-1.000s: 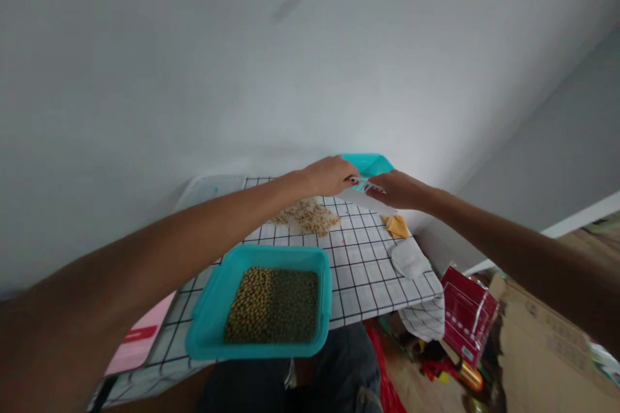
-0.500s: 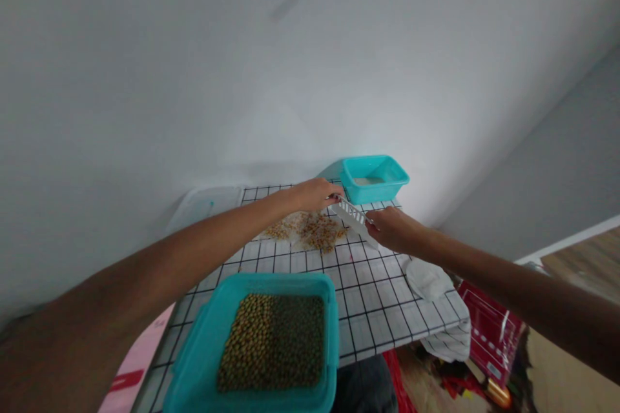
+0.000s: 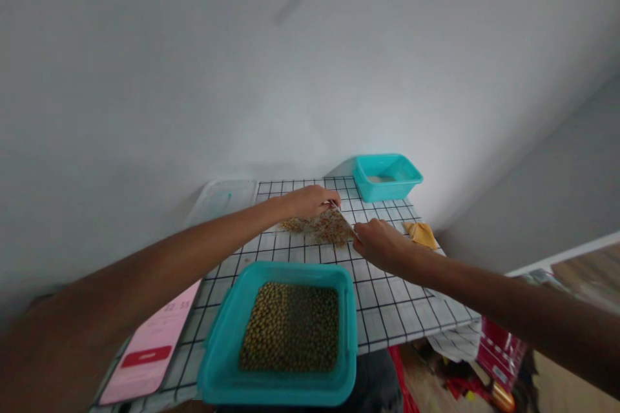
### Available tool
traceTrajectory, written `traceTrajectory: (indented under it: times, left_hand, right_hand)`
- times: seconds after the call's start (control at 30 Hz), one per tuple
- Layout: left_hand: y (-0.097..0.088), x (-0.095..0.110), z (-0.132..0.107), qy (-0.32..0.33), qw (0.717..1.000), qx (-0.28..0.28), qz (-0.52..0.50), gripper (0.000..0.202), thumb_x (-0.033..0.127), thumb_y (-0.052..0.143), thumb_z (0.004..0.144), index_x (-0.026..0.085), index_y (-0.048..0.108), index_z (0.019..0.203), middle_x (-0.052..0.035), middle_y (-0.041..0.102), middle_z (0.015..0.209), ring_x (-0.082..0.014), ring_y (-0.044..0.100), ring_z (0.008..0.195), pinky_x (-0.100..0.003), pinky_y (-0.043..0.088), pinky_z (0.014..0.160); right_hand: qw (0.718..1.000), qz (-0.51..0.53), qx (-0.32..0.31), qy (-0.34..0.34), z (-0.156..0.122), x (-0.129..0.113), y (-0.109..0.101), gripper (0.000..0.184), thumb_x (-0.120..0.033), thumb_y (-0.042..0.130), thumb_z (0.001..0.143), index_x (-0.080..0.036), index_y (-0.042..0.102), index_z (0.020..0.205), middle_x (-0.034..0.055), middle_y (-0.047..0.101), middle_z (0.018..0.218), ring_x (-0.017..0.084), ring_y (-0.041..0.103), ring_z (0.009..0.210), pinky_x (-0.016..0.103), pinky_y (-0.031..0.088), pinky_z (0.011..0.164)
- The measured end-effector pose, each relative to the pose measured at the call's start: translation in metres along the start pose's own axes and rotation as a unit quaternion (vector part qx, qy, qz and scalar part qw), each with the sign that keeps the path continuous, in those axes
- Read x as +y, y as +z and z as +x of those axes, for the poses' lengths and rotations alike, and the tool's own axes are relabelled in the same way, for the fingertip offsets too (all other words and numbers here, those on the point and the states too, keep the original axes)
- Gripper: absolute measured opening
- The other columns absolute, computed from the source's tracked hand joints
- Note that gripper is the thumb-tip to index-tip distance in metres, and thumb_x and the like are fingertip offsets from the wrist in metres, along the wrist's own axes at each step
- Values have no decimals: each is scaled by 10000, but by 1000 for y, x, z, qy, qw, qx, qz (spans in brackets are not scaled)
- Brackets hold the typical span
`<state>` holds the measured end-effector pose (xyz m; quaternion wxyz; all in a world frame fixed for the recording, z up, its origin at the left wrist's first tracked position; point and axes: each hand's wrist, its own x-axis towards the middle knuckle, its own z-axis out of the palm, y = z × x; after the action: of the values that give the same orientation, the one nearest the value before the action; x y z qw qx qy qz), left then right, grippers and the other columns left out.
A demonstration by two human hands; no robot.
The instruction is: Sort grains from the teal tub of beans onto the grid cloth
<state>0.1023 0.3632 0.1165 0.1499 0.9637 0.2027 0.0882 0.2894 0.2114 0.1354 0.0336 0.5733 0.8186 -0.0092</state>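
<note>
My left hand (image 3: 320, 200) and my right hand (image 3: 375, 242) pinch opposite ends of a thin white slotted piece (image 3: 345, 219), seen almost edge-on. It slants down to the right, against or just above a loose heap of yellow-brown kernels (image 3: 327, 231) on the table. Whether it touches the kernels I cannot tell. Below my arms, nearest me, stands a teal tub (image 3: 346, 329) with a layer of small greenish-brown beans (image 3: 290, 329). My left forearm crosses over part of the heap.
A second teal tub (image 3: 387, 190) with something pale at its bottom is by the wall. A clear lid (image 3: 225, 193) lies back left, a pink printed sheet (image 3: 150, 352) at left, a yellow cloth (image 3: 421, 235) at right. Black lines cross the white tablecloth (image 3: 382, 310). A red package (image 3: 501, 348) sits below.
The slotted piece has turned from showing its slots to nearly edge-on, and moved over the kernels' right side. My right hand has shifted left. The yellow cloth has come into sight.
</note>
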Motion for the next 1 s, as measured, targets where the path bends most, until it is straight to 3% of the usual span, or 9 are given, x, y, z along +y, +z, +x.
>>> traceTrajectory:
  times: [0.27, 0.43, 0.6, 0.7, 0.83, 1.0]
  left_hand:
    - [-3, 4, -15, 4, 1000, -3, -6, 308, 109, 452, 829, 231, 639, 1041, -54, 727, 1003, -158, 648, 885, -252, 422, 749]
    - [-10, 11, -19, -16, 999, 32, -6, 304, 146, 449, 852, 227, 655, 1062, -60, 729, 1034, -170, 646, 898, -270, 427, 768]
    - [-31, 18, -23, -39, 995, 82, 36, 293, 305, 434, 918, 250, 657, 1101, -58, 739, 989, -176, 657, 850, -286, 426, 756]
    - [-36, 19, -21, -52, 992, 87, 69, 321, 355, 412, 933, 255, 652, 1121, -56, 742, 893, -162, 646, 744, -279, 415, 689]
    - [-25, 17, -10, -60, 991, 65, 98, 349, 370, 393, 937, 235, 658, 1120, -65, 727, 781, -159, 618, 646, -278, 381, 599]
    - [-7, 13, 5, -55, 991, 43, 111, 332, 358, 403, 934, 237, 671, 1090, -68, 729, 800, -160, 621, 661, -277, 371, 595]
  right_hand:
    - [1000, 6, 3, -7, 2, -26, 2, 280, -268, 448, 900, -100, 657, 823, 132, 626, 692, 165, 550, 619, 295, 316, 550]
    - [1000, -11, 4, 13, -3, -23, -13, 271, -269, 425, 908, -114, 643, 868, 136, 645, 736, 169, 568, 616, 287, 293, 531]
    - [997, -73, 31, 17, 3, 16, -40, 266, -257, 408, 910, -135, 642, 931, 132, 652, 748, 178, 578, 644, 306, 275, 548]
    - [997, -51, 42, 25, 15, 49, -42, 327, -312, 366, 941, -171, 653, 1011, 113, 662, 782, 160, 554, 625, 308, 267, 548]
    - [998, -19, 50, 30, 27, 82, -22, 362, -355, 348, 959, -210, 650, 1096, 92, 672, 809, 157, 557, 649, 299, 266, 562]
    - [998, -6, 61, 35, 29, 97, 10, 372, -372, 336, 971, -235, 638, 1140, 90, 688, 858, 172, 579, 693, 291, 269, 579]
